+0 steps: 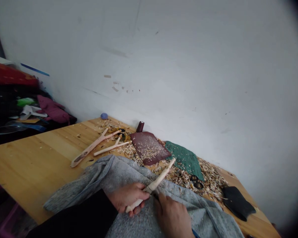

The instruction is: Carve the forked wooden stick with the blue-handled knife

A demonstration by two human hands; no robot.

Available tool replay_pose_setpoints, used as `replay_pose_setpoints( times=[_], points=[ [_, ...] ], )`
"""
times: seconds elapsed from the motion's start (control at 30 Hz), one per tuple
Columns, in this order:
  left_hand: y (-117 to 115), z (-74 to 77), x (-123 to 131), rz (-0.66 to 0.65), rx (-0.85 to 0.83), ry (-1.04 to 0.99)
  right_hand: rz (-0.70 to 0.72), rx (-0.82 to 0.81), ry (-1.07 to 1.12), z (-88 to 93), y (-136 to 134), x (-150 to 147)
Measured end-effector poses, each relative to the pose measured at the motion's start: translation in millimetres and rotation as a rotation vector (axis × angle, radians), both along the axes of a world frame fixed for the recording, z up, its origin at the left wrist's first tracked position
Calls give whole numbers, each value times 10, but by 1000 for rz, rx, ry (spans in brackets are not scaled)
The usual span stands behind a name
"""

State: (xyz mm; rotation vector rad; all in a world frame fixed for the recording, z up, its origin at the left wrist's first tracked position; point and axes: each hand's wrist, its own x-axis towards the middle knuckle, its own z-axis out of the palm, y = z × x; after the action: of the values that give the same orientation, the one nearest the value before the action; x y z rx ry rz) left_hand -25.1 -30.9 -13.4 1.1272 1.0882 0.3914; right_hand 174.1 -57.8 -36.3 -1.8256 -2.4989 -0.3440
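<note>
My left hand (131,197) is closed around the lower part of a pale, peeled stick (164,173), which slants up and to the right over a grey cloth (129,172). My right hand (173,211) is closed on a knife (149,190); its handle is mostly hidden by the fingers and its short blade rests against the stick just above my left hand. Two peeled forked branches, a larger one (89,148) and a thinner one (109,149), lie on the wooden table beyond the cloth to the left.
Wood shavings (211,173) cover the table's back edge, around a maroon cloth (149,147) and a green cloth (185,158). A thread spool (140,126) stands by the white wall. A black piece of material (238,202) lies right; clutter with a purple plush toy (52,109) is left.
</note>
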Motion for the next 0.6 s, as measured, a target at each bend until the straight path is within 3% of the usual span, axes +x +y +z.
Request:
replay_pose_setpoints(
  times=[0.1,0.3,0.5,0.6],
  points=[
    [-2,15,-5,-2,-1,-9,19,6,19,3,0,1],
    [22,-53,15,22,-18,-2,-181,19,24,185,109,184],
    [49,-138,-5,11,2,-50,73,10,17,-28,19,38],
    [56,-147,-3,8,-15,-40,39,41,25,7,18,51]
  ],
)
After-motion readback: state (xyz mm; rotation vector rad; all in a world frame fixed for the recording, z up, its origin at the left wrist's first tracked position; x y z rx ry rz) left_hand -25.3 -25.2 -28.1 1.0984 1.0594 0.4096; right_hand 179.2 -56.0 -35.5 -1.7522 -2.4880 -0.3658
